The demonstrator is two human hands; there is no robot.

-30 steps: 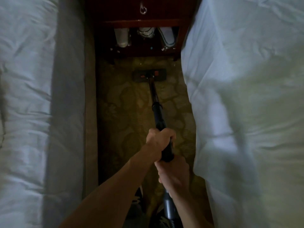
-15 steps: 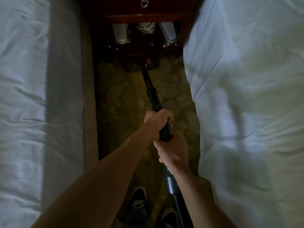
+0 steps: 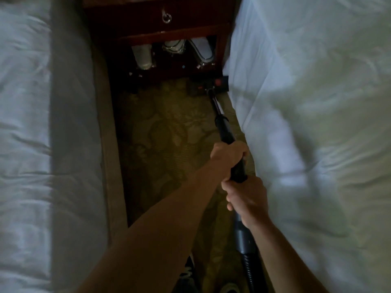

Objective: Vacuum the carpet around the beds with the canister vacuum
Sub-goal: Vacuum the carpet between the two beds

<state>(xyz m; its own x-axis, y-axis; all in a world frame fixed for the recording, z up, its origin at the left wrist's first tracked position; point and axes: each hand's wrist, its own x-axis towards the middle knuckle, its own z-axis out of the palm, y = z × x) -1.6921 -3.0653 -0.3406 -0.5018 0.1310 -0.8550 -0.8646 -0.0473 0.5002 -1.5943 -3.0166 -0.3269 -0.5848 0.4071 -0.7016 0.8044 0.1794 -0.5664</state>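
Head view, wand (image 3: 225, 132): I see black tube, grey lower section.
Tip: floor head (image 3: 208, 85) dark, red marks, on patterned carpet (image 3: 165, 134).
Grip: left hand (image 3: 229, 157), right hand (image 3: 246, 197) both wrapped round wand.

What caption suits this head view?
Left hand and right hand grip the vacuum wand, floor head at the nightstand beside a bed.

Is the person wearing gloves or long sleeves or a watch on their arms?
No gloves on the left hand or the right hand. Both arms are bare as far as the picture shows: no sleeves, no watch, no bracelet. It is too dim to tell about rings.
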